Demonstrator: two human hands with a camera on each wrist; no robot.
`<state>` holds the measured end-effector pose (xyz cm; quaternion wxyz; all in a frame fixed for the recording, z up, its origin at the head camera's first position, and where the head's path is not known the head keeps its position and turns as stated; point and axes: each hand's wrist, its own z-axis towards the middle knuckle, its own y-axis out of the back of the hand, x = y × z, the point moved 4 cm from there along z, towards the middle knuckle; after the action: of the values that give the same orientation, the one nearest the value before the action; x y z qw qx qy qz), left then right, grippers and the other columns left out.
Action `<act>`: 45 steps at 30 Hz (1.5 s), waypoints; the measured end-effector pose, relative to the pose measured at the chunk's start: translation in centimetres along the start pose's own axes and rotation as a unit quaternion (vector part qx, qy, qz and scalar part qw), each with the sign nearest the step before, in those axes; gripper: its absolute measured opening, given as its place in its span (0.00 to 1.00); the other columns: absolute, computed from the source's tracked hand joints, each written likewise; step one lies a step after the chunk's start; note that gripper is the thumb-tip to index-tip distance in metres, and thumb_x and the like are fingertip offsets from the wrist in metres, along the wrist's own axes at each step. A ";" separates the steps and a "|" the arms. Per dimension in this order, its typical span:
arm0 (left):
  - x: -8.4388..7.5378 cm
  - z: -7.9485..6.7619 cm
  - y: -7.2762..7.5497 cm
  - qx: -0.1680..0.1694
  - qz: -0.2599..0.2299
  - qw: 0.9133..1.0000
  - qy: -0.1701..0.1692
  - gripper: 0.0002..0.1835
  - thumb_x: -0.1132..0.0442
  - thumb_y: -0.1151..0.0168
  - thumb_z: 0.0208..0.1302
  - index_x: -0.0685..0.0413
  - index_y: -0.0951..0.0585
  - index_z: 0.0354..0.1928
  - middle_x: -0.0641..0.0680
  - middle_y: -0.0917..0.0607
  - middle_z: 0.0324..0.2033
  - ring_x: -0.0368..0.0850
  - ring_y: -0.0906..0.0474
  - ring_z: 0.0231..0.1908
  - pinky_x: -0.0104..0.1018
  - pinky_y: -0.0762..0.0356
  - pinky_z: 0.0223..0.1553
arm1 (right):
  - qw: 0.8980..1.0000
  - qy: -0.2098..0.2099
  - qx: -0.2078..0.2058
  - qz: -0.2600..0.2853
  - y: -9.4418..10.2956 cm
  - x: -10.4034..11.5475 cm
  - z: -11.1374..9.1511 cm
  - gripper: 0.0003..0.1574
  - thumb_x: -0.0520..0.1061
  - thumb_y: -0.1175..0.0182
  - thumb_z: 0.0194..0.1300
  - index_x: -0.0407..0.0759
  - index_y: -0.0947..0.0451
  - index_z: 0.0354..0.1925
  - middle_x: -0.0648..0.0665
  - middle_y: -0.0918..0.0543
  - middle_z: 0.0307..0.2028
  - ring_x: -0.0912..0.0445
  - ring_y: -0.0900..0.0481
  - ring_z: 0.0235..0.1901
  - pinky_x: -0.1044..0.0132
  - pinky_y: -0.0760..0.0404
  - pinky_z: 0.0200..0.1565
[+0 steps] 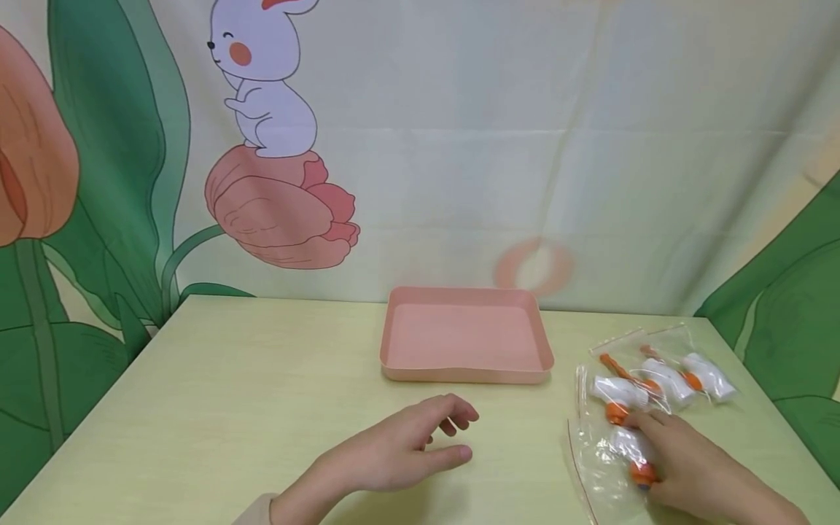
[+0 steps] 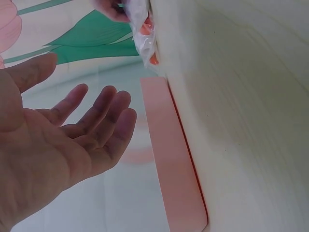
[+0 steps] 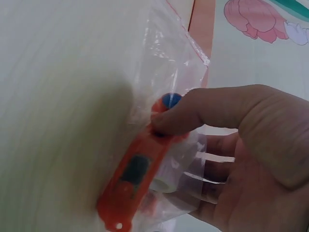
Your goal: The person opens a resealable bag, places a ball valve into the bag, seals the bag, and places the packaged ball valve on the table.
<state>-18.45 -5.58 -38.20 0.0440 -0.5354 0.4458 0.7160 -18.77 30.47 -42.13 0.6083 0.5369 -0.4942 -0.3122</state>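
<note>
My right hand (image 1: 698, 463) grips a clear zip bag (image 1: 607, 477) at the right of the table, holding a white and orange item inside it. In the right wrist view the thumb presses on a long orange piece (image 3: 140, 164) with a blue end, through the plastic, while the other fingers lie behind the bag. More zip bags with white and orange items (image 1: 669, 379) lie just beyond that hand, partly overlapping. My left hand (image 1: 407, 448) hovers over the table with loosely bent fingers and nothing in it, in front of a shallow pink tray (image 1: 459, 376).
The tray stands at the table's back edge, near the middle, with nothing in it. Behind the pale table (image 1: 249, 408) hangs a printed cloth (image 1: 426, 182) with a rabbit and tulips.
</note>
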 end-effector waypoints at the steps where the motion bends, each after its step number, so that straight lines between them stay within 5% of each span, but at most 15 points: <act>1: 0.0 0.0 0.0 0.002 0.002 1.000 -0.002 0.16 0.49 0.39 0.75 0.41 0.25 0.60 0.39 0.22 0.54 0.35 0.25 0.55 0.36 0.25 0.53 | 1.000 -0.002 0.000 -0.005 0.0 -0.1 -0.1 0.46 0.35 0.22 0.34 0.43 0.24 0.56 0.44 0.24 0.54 0.45 0.24 0.50 0.47 0.20 0.48; 5: 0.0 -0.1 0.0 0.007 0.008 1.000 -0.005 0.16 0.49 0.39 0.75 0.42 0.25 0.60 0.40 0.22 0.55 0.35 0.25 0.55 0.36 0.25 0.53 | 0.999 -0.004 -0.002 -0.032 0.1 -0.3 -0.4 0.44 0.34 0.24 0.36 0.44 0.22 0.57 0.45 0.26 0.52 0.49 0.25 0.45 0.57 0.22 0.38; 16: 0.0 -0.3 0.0 0.024 0.019 1.000 -0.002 0.17 0.48 0.40 0.76 0.41 0.25 0.61 0.39 0.23 0.57 0.38 0.25 0.57 0.36 0.25 0.56 | 0.995 -0.042 0.072 -0.050 0.8 -2.5 -1.1 0.35 0.26 0.29 0.46 0.49 0.25 0.50 0.49 0.27 0.43 0.52 0.29 0.34 0.61 0.29 0.28; 26: 0.0 -0.4 -0.1 0.041 0.034 0.999 -0.004 0.18 0.48 0.41 0.76 0.42 0.26 0.62 0.40 0.23 0.58 0.41 0.25 0.59 0.36 0.26 0.59 | 0.982 -0.123 0.144 -0.022 0.9 -5.6 -2.3 0.35 0.25 0.29 0.48 0.44 0.26 0.53 0.49 0.27 0.41 0.51 0.28 0.30 0.58 0.25 0.30; 37: 0.3 -0.6 -0.2 0.066 0.061 0.996 0.004 0.20 0.46 0.42 0.76 0.44 0.26 0.63 0.40 0.24 0.60 0.38 0.26 0.60 0.34 0.26 0.59 | 0.984 -0.117 0.124 -0.052 1.7 -7.7 -1.9 0.31 0.26 0.30 0.52 0.39 0.27 0.53 0.44 0.26 0.41 0.50 0.28 0.31 0.56 0.25 0.31; 45: 0.5 -0.8 -0.2 0.078 0.070 0.994 0.013 0.23 0.46 0.41 0.75 0.47 0.25 0.65 0.42 0.24 0.58 0.36 0.26 0.57 0.33 0.26 0.56 | 0.987 -0.105 0.051 -0.109 2.4 -9.1 -1.2 0.30 0.30 0.30 0.53 0.31 0.26 0.55 0.30 0.21 0.45 0.43 0.23 0.37 0.44 0.19 0.33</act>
<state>-17.94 -6.23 -38.73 0.0296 -0.5069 0.5371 0.6736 -20.85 39.72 -42.12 0.4872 0.5819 -0.5089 -0.4062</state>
